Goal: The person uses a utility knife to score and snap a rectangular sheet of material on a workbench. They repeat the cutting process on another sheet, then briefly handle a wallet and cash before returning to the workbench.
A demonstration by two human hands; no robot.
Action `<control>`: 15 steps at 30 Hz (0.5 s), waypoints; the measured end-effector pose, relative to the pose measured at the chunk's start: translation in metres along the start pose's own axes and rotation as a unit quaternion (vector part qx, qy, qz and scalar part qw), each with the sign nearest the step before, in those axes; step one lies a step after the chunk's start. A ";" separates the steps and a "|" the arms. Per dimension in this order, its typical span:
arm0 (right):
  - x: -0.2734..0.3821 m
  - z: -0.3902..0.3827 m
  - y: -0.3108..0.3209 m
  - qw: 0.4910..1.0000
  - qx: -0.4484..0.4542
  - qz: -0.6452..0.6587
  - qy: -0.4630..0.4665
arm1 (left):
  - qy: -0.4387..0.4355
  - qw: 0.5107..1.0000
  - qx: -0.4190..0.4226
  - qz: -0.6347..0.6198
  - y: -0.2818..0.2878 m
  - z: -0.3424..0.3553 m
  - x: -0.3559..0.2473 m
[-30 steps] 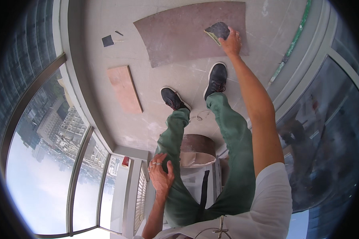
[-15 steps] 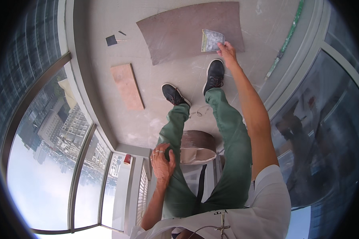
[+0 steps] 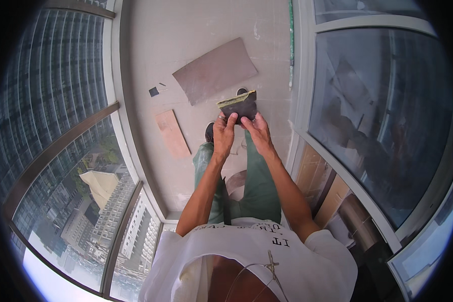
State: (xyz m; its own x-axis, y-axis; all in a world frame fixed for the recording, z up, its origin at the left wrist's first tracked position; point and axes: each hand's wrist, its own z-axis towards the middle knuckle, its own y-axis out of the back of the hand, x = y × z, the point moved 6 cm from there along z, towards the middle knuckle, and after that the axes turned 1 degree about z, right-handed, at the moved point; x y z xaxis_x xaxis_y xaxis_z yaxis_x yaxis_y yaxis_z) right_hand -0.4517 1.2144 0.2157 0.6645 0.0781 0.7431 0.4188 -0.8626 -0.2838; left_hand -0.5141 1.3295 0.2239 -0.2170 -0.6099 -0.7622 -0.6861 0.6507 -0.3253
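Note:
Both my hands grip a dark, flat sanding pad point(image 3: 239, 107) with a yellow-green edge, held out in front of me above my feet. My left hand point(image 3: 223, 135) pinches its near left corner, the thumb on top. At the near right corner my right hand point(image 3: 256, 133) does the same, its thumb also on the dark face. Fingers beneath the pad are mostly hidden. Beyond the pad, a large brown sheet point(image 3: 216, 70) lies on the floor. A reddish-brown board point(image 3: 172, 133) rests on the floor to the left.
A small dark square piece point(image 3: 153, 91) lies by the left wall. Along the right side runs a green pole point(image 3: 291, 50). Windows point(image 3: 60, 166) line the left, and a glass panel point(image 3: 377, 116) stands at right. Part of a brown roll point(image 3: 236, 180) shows between my legs.
My left hand has left my knee and now grips the pad too. My right hand has brought the pad up from above the brown sheet, and its dark face now shows.

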 end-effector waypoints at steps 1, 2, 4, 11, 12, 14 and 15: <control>0.011 -0.013 0.013 0.997 -0.047 -0.026 0.053 | -0.001 1.000 0.021 0.008 -0.006 -0.015 -0.007; 0.032 -0.030 0.016 0.989 -0.095 -0.050 0.104 | 0.015 0.998 0.051 0.019 -0.010 -0.031 -0.013; 0.068 -0.072 0.015 0.984 -0.098 -0.034 0.146 | 0.047 0.991 0.117 0.043 -0.024 -0.064 -0.024; 0.089 -0.223 0.021 0.920 -0.312 -0.037 0.233 | -0.025 0.947 0.281 0.152 -0.086 -0.194 -0.064; 0.091 -0.241 0.025 0.908 -0.338 -0.047 0.241 | -0.034 0.944 0.290 0.154 -0.095 -0.208 -0.059; 0.082 -0.275 0.039 0.882 -0.398 -0.062 0.246 | -0.040 0.936 0.311 0.161 -0.101 -0.230 -0.037; 0.074 -0.297 0.052 0.859 -0.448 -0.101 0.223 | -0.027 0.924 0.346 0.162 -0.113 -0.246 -0.029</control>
State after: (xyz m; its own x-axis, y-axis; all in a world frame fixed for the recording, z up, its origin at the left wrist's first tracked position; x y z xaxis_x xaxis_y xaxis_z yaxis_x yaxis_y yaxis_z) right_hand -0.5648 1.0265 0.4356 0.2463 0.2454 0.9376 -0.2807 -0.9079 0.3114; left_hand -0.6012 1.1625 0.4207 -0.2861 -0.3213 -0.9027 0.0201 0.9399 -0.3409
